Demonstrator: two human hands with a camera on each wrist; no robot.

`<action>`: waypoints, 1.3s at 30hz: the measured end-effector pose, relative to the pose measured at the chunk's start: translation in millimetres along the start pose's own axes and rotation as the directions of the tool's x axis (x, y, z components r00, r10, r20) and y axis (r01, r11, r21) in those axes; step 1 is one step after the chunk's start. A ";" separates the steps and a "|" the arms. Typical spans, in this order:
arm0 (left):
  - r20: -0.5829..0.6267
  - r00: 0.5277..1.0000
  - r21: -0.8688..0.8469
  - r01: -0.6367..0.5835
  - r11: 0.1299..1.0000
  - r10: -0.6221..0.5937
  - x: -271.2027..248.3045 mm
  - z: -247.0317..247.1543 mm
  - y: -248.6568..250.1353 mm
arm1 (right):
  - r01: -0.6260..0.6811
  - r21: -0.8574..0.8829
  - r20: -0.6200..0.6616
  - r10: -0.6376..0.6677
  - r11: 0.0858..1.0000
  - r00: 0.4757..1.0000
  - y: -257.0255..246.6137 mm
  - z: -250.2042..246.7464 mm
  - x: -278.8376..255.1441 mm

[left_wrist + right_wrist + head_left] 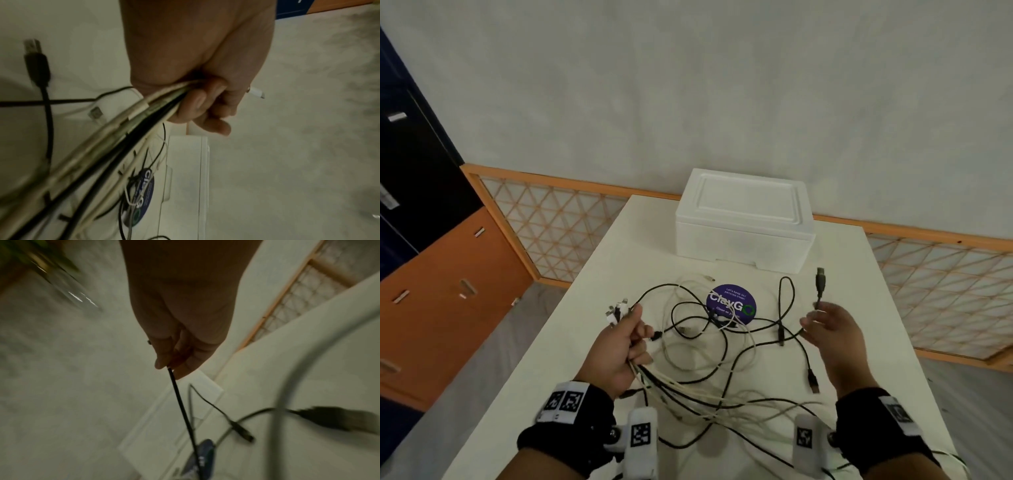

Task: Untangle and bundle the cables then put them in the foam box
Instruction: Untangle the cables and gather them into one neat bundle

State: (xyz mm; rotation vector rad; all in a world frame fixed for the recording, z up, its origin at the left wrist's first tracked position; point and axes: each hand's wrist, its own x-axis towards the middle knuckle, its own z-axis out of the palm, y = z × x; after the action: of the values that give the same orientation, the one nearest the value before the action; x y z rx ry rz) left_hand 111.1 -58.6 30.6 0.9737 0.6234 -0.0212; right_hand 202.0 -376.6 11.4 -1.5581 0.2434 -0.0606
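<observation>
White and black cables (709,346) sprawl in a tangle across the near half of the table (859,308) in the head view, between the two hands. The left hand (619,349) grips a bunch of them, connector ends sticking out past its thumb. The right hand (832,329) pinches a black cable whose USB plug (821,278) stands up above it. Beyond the tangle, at the far end of the table, sits the foam box (743,226), lid on, with a round blue sticker (731,303) just in front of it.

From the left wrist, fingers (197,104) curl round white and black strands.

From the right wrist, though blurred, thumb and fingertips (162,360) pinch a thin black cable (180,402) hanging toward the table.
</observation>
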 end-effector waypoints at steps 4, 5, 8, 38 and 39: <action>0.003 0.999 0.127 -0.054 0.990 0.054 -2.8 20.6 -1.0 | 0.138 -0.140 0.049 -0.132 0.981 0.990 -19.9 5.4 -14.7; -0.033 0.997 0.150 -0.064 0.987 0.069 -0.8 19.0 -2.3 | 0.156 -0.187 0.036 -0.152 0.970 0.988 -19.3 2.4 -13.8; -0.245 0.963 0.268 -0.043 0.962 0.111 13.2 -6.5 -11.2 | 0.164 -0.238 -0.044 -0.179 0.957 0.983 -19.2 -11.4 -11.5; 0.161 0.977 -0.027 -0.137 0.990 0.140 -35.4 61.8 43.4 | 0.671 -0.648 0.719 -0.001 0.360 0.695 -33.4 105.3 -92.2; 0.156 0.972 0.012 -0.179 0.984 0.175 -34.5 63.4 51.2 | 0.649 -0.699 0.695 0.070 0.301 0.716 -28.6 98.6 -90.1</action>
State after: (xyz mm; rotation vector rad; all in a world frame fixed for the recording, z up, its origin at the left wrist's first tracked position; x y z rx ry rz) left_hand 128.1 -87.1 112.6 1.0395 0.3933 0.0535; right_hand 136.5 -263.0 49.7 -2.6897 -0.7657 0.3676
